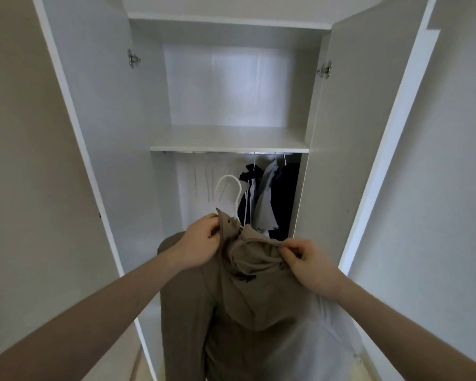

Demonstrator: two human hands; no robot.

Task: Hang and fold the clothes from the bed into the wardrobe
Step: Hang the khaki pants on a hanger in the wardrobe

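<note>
Before the open wardrobe (99, 138), brown garment (248, 306) hanging lengthwise downward, white hanger (227, 193) hook up, left hand (198, 240) and right hand (311, 266) both pinching its collar

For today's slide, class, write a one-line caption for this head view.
Both hands, left and right, fit a brown hooded top onto a white plastic hanger before the open white wardrobe.

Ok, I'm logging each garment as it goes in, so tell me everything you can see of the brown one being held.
The brown garment looks like soft, matte, hooded knit fabric in tan-brown. It hangs long and limp in front of the open wardrobe, its hood drooping forward. A white hanger sticks up from its neck, hook not yet on the rail. The left hand grips the collar edge; the right hand pinches the hood's rim.
</note>
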